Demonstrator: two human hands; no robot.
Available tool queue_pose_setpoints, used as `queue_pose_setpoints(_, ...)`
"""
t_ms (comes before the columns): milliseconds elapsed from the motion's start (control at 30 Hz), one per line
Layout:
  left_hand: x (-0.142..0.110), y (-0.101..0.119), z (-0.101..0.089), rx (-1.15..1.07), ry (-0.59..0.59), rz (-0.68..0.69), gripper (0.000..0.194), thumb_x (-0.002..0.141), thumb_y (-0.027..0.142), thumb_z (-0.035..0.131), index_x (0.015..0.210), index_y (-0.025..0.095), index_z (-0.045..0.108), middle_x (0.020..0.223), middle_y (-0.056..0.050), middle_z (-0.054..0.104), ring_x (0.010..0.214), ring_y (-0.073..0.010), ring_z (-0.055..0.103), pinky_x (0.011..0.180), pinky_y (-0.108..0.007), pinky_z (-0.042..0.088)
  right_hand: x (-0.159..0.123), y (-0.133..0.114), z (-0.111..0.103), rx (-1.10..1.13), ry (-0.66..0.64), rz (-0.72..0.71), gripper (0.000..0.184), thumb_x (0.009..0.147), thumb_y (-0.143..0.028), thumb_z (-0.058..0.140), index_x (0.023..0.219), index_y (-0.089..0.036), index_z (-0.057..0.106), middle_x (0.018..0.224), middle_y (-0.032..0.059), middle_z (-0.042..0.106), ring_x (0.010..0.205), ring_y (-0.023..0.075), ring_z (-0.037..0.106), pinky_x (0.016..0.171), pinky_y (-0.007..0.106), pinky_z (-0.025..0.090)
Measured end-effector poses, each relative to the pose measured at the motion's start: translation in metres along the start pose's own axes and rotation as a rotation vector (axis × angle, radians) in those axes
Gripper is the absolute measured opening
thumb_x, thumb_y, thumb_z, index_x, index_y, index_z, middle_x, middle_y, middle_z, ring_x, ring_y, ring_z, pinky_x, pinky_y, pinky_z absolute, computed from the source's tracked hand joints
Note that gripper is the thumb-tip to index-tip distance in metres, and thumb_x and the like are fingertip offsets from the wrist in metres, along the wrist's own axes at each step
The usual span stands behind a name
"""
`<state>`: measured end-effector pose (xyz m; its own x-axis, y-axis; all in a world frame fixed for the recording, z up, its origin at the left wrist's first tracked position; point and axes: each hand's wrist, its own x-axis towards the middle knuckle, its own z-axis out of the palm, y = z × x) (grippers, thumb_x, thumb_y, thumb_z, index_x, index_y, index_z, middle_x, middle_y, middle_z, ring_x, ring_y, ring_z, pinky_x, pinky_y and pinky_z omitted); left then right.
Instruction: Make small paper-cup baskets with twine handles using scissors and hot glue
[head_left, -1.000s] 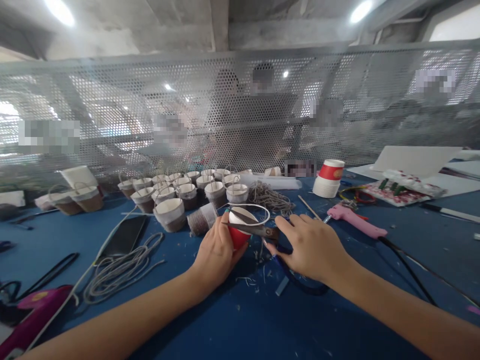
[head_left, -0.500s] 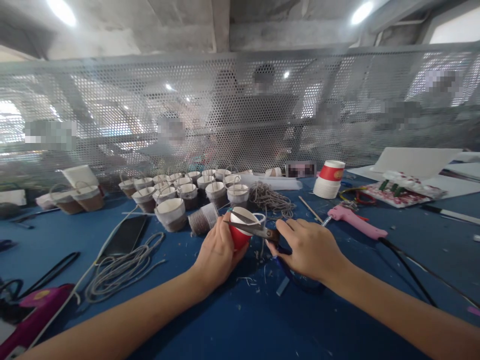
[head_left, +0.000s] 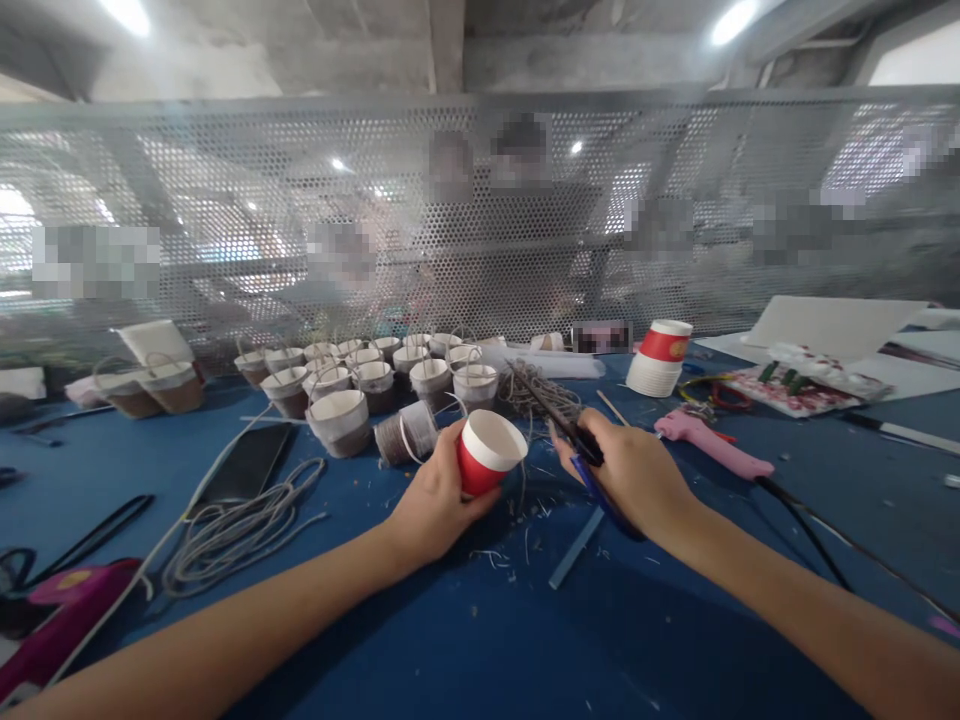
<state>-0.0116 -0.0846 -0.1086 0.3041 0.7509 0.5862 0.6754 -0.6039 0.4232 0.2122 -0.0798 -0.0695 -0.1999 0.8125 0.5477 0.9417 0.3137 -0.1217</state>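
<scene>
My left hand [head_left: 435, 492] is wrapped round a red paper cup [head_left: 480, 470] with a white upper band, its open mouth tilted up toward me. In my right hand [head_left: 634, 475] is a pair of scissors [head_left: 577, 437] with blue handles, blades pointing away toward a heap of grey-brown twine [head_left: 536, 390]. The scissors are apart from the cup. A white curved strip [head_left: 407, 438] lies by the twine-wrapped cup on its side [head_left: 405, 435], left of my left hand. Small scraps [head_left: 491, 560] are scattered below the cup.
Several small twine-wrapped buckets [head_left: 341, 422] with handles stand at the back left. A stack of paper cups [head_left: 658, 360] and a pink glue gun [head_left: 712, 442] are to the right. A black phone [head_left: 244, 468] and coiled cord [head_left: 240, 540] lie left. A perforated screen [head_left: 420, 240] closes the back.
The scissors have moved off the cup's rim and swung to point away. A white strip cut from the rim now lies to the left. The cup stays in my left hand.
</scene>
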Motion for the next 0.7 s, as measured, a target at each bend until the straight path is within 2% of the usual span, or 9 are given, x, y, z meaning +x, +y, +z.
queue_pose_setpoints(133,0.0038,0.0008,-0.005,-0.158,-0.018,-0.033,0.069,0.072,0.031,0.065,0.126,0.019,0.022,0.117,-0.013,0.05,0.106,-0.0255,0.054,0.091,-0.045,0.045,0.0058,0.0085,0.0038,0.183,-0.102,0.006,0.022,0.083,-0.042,0.044,0.077,-0.02,0.046,0.064,0.0027,0.062,0.057,0.0174,0.059,0.05,0.024,0.031)
queue_pose_setpoints(233,0.0054,0.0012,-0.0082,-0.206,-0.005,-0.077,0.068,0.072,0.03,0.066,0.125,0.019,0.024,0.115,-0.011,0.05,0.105,-0.0249,0.053,0.092,-0.046,0.043,0.0053,0.0077,0.0059,0.177,-0.176,-0.017,0.02,0.082,-0.04,0.043,0.077,-0.021,0.046,0.069,0.0033,0.062,0.061,0.0176,0.059,0.052,0.024,0.032)
queue_pose_setpoints(333,0.0058,0.0003,-0.0083,-0.221,0.014,-0.118,0.066,0.072,0.03,0.065,0.124,0.019,0.025,0.114,-0.011,0.05,0.105,-0.0245,0.052,0.092,-0.045,0.043,0.0026,0.0051,0.0081,0.131,-0.188,-0.042,0.021,0.081,-0.041,0.044,0.081,-0.02,0.047,0.075,0.0046,0.062,0.065,0.0185,0.059,0.054,0.025,0.033)
queue_pose_setpoints(700,0.0023,-0.0032,-0.0064,-0.192,0.044,0.057,0.066,0.074,0.026,0.063,0.125,0.021,0.022,0.12,-0.013,0.045,0.111,-0.0267,0.049,0.093,-0.046,0.043,0.0006,0.0023,0.0051,0.002,-0.159,-0.106,0.025,0.083,-0.044,0.042,0.084,-0.019,0.047,0.077,0.0047,0.059,0.065,0.0182,0.056,0.05,0.024,0.027)
